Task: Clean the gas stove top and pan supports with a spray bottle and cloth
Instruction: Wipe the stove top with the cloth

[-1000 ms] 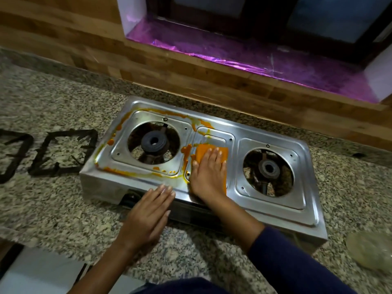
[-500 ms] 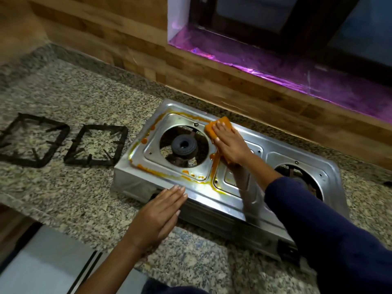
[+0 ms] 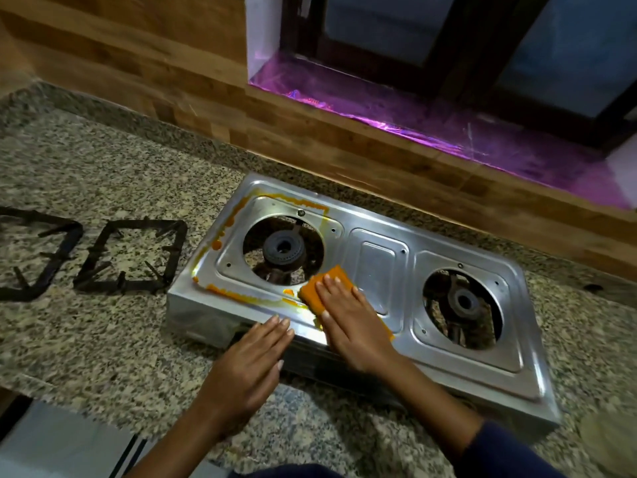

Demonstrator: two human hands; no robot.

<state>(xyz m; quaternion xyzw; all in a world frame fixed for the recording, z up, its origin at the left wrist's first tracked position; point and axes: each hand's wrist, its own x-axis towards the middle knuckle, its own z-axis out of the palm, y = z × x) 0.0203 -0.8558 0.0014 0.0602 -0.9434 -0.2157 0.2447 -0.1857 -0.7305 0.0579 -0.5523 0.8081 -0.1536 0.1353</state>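
A steel two-burner gas stove point(image 3: 379, 257) sits on the granite counter. Orange sauce streaks ring its left burner point(image 3: 283, 250) along the back, left and front edges. My right hand point(image 3: 348, 315) presses an orange cloth point(image 3: 317, 288) flat on the stove top, near the front between the burners, fingers straight. My left hand point(image 3: 251, 367) rests flat on the stove's front edge, fingers straight. Two black pan supports point(image 3: 131, 257) lie on the counter left of the stove, the far one point(image 3: 38, 257) cut off by the frame. No spray bottle is in view.
A wood-panelled wall runs behind the stove, with a purple-lit window sill point(image 3: 448, 132) at the back right. The right burner point(image 3: 463, 303) looks free of sauce. A pale blurred object point(image 3: 606, 432) lies at the right edge. The counter's front edge point(image 3: 69, 395) is at lower left.
My right hand slid the cloth from the back edge beside the left burner down to the front of the stove. The sauce between the burners is wiped away. My left hand stayed put.
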